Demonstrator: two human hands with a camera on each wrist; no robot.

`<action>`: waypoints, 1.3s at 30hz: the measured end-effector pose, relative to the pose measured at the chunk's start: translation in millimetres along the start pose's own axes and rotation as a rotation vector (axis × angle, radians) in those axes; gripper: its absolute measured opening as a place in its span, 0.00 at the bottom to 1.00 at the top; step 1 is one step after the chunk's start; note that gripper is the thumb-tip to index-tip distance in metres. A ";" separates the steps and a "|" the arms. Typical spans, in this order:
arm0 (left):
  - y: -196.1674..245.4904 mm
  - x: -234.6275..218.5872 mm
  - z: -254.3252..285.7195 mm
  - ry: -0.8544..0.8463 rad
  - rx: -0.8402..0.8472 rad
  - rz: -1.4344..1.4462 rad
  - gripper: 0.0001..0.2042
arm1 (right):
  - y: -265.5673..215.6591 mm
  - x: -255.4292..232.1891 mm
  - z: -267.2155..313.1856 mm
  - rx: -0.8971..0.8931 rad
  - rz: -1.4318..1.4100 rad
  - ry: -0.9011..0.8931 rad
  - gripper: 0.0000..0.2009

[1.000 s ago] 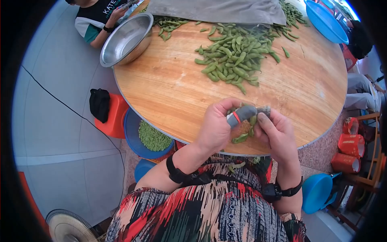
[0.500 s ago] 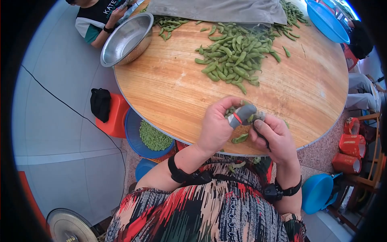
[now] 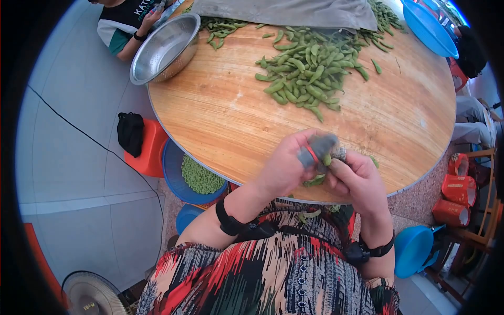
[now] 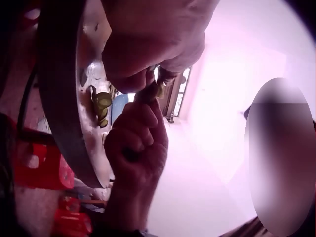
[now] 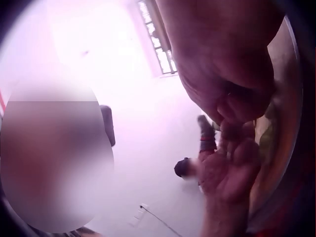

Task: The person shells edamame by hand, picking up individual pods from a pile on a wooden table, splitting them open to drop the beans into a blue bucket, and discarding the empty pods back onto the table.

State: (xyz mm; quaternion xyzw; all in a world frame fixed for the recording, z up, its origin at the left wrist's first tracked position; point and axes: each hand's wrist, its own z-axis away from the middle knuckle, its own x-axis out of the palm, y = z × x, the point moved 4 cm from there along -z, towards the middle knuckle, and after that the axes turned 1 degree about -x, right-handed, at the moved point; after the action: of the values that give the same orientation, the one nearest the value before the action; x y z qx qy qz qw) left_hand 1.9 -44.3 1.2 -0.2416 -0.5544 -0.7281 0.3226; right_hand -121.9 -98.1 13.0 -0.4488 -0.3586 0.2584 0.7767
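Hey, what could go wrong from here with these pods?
The edamame pod held between the left hand and right hand might slip, spilling any beans inside. Loose pods near the table's edge could get brushed off. The steel colander, also at the edge, might topple if bumped.

At the far left, a dark shirt (image 3: 122, 21) bears pale capitals reading "KAT", the letter after them unclear; the smaller greenish print below is too fine to read. Marks on the hub of the near-left fan (image 3: 93, 295) and on the red packs (image 3: 458, 188) at right are also illegible.
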 end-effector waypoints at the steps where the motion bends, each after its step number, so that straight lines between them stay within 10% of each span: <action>1: -0.3 -0.1 -0.7 0.002 0.005 0.002 0.08 | 2.5 2.0 -1.4 0.001 0.004 -0.004 0.06; 3: 6.4 -0.6 -1.6 0.081 0.157 -0.565 0.09 | -7.3 2.4 -0.9 -0.310 0.505 0.168 0.05; 5: 9.1 -2.7 -1.1 0.107 0.050 -0.497 0.12 | -14.2 2.1 -2.3 -0.254 0.572 0.163 0.05; 17: 18.8 -6.9 -0.5 -0.119 0.039 -0.070 0.17 | 0.1 -0.4 -8.6 0.102 -0.377 -0.079 0.08; 25: 16.6 2.8 2.7 0.156 0.516 -1.047 0.22 | -32.7 0.2 -13.2 -0.274 0.783 0.254 0.07; 32: 18.4 -5.2 3.7 -0.142 0.247 -0.630 0.19 | -19.9 -7.3 -10.9 -0.286 0.287 -0.061 0.06; 39: 14.5 -7.0 -3.3 -0.100 0.006 -0.063 0.17 | -12.6 -10.7 -10.9 -0.263 -0.037 0.151 0.06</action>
State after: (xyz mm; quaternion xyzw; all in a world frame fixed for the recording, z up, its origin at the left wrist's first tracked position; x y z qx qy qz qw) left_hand 17.4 -48.6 4.8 -0.2590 -0.5795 -0.7232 0.2721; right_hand -118.8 -117.4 16.9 -0.5582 -0.3381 0.1606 0.7405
